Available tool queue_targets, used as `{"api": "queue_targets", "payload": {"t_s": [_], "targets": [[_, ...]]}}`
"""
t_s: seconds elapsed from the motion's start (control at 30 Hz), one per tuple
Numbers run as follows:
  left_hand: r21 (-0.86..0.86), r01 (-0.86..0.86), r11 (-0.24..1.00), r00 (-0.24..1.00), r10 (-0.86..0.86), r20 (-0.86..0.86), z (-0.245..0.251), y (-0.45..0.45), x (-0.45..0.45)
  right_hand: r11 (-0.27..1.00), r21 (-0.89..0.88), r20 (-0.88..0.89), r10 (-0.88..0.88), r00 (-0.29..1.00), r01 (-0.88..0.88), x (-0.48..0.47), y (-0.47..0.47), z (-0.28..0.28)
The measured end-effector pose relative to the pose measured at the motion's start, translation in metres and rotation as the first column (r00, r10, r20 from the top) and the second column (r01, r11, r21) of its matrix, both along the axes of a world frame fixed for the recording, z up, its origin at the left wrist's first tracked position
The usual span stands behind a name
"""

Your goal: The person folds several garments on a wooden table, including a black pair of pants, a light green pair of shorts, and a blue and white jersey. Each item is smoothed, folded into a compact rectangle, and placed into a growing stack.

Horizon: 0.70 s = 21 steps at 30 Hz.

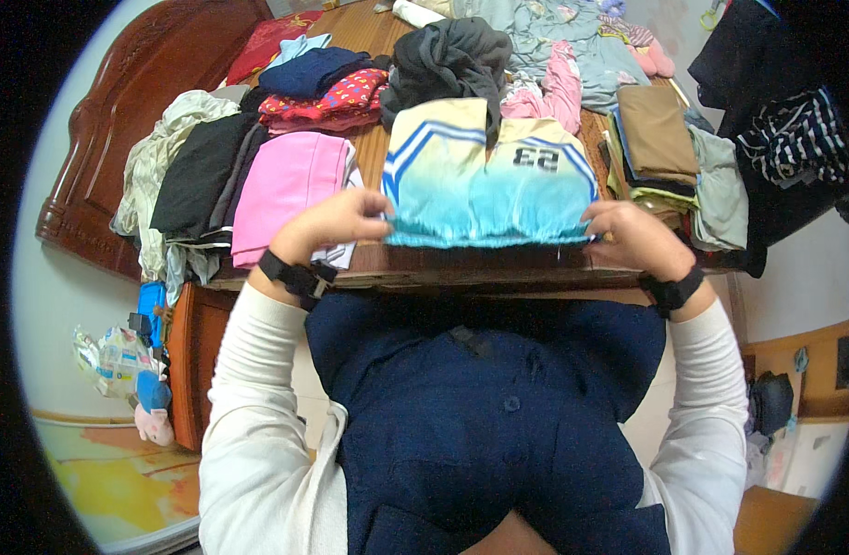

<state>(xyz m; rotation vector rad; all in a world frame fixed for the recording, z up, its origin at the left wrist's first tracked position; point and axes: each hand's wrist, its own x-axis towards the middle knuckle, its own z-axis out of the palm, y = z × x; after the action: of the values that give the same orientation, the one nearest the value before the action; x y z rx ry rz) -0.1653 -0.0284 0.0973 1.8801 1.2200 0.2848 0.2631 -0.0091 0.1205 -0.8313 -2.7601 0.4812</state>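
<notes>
A pair of yellow-to-turquoise sports shorts lies on the wooden bed platform, its elastic waistband towards me. The legs point away, with blue and white stripes along the sides and a printed number on the right leg. My left hand pinches the left end of the waistband. At the opposite end, my right hand grips the other corner, slightly blurred. Beyond the legs is a heaped dark grey garment, touching them. A folded pink garment rests right beside my left hand.
Left of the pink one lie folded black garments and a crumpled cream cloth. Farther back is a red patterned garment. Folded clothes topped by a brown one stand at right. A carved wooden headboard borders the left.
</notes>
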Motion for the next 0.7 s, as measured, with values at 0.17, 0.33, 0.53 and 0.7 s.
{"api": "queue_targets", "payload": {"t_s": [0.17, 0.33, 0.53, 0.7], "targets": [[-0.192, 0.036, 0.981, 0.992, -0.058, -0.110, -0.043, -0.019, -0.001, 0.963, -0.270, 0.027, 0.032, 0.999, -0.023, -0.009, -0.013, -0.049], [-0.035, -0.005, 0.999, 0.952, -0.006, -0.307, -0.067, -0.017, -0.006, 0.908, -0.414, -0.099, -0.114, 0.989, 0.063, -0.024, -0.021, -0.062], [0.300, -0.125, 0.946, 0.860, 0.254, -0.443, -0.096, -0.008, 0.016, 0.904, -0.291, -0.246, -0.388, 0.888, 0.314, -0.047, -0.010, -0.086], [0.320, -0.110, 0.941, 0.943, 0.201, -0.266, -0.114, -0.010, 0.037, 0.859, -0.222, -0.108, -0.493, 0.864, 0.462, -0.037, 0.011, -0.121]]}}
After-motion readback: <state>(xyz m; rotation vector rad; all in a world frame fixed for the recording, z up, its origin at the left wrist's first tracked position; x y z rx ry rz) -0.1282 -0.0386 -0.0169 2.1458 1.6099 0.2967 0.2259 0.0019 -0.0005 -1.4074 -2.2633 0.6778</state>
